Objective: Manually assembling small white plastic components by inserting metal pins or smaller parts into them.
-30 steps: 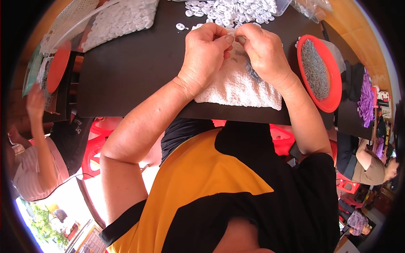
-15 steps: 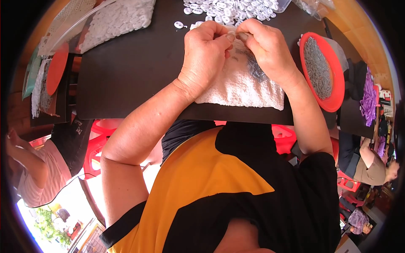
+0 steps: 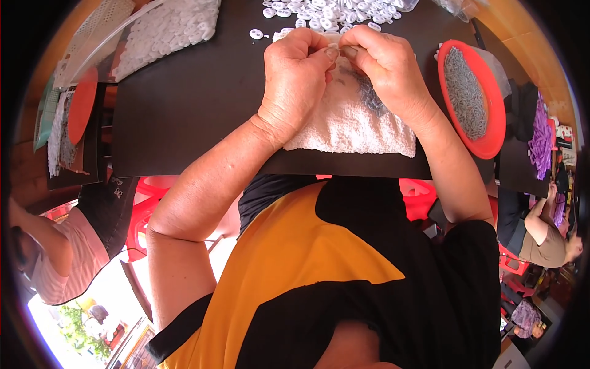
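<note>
My left hand (image 3: 294, 80) and my right hand (image 3: 390, 77) meet fingertip to fingertip above the far part of a white towel (image 3: 356, 135). Each is closed in a pinch of thumb and forefinger. What sits between the fingertips is too small and too covered to name. Under my right hand, partly hidden by it, a little heap of thin grey pieces (image 3: 371, 99) lies on the towel. Just beyond my hands spreads a pile of small white oval pieces with dark marks (image 3: 332, 13). One loose white oval piece (image 3: 255, 34) rests left of the pile.
A red bowl (image 3: 493, 144) of thin grey pieces stands right of my forearm. A clear bag of white pieces (image 3: 169, 37) lies at the far left of the dark table (image 3: 184, 117). Purple strips (image 3: 541, 144) lie far right. People sit on both sides.
My hands keep the same pinch at almost the same place, with only tiny finger movement. The whole view has shifted slightly. The person at the right has moved an arm.
</note>
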The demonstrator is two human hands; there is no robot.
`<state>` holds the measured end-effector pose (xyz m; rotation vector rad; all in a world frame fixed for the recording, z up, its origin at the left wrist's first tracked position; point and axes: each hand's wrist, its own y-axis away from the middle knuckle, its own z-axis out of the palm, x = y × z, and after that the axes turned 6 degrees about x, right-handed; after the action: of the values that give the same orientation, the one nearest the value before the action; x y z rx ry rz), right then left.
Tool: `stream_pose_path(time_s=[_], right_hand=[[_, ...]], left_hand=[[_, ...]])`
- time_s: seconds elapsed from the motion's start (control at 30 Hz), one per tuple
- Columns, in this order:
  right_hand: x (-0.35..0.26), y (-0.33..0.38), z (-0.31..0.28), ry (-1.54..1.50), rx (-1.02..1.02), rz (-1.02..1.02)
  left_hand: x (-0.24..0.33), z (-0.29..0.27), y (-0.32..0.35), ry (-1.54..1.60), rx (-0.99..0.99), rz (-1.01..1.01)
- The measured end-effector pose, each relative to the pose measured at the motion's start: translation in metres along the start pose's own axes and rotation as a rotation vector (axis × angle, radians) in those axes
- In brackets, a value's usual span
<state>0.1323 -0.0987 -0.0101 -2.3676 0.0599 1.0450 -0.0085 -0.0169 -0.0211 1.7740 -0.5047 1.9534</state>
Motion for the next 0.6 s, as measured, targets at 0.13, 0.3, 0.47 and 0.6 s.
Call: stream_pose_path(time_s=[0.13,0.3,0.47,0.6], right_hand=[[0.000,-0.001,0.000,-0.011,-0.001,0.005],[-0.003,-0.004,0.001,-0.032,-0.038,-0.005],[-0.001,-0.012,-0.017,-0.319,-0.233,0.394],[0.001,-0.021,-0.023,-0.290,-0.149,0.267]], left_hand=[[-0.001,0.000,-0.002,0.008,0.001,0.000],[-0.012,-0.001,-0.006,0.064,0.022,0.072],[-0.013,0.003,-0.006,0.140,0.033,0.064],[-0.015,0.000,-0.004,-0.001,0.033,0.171]])
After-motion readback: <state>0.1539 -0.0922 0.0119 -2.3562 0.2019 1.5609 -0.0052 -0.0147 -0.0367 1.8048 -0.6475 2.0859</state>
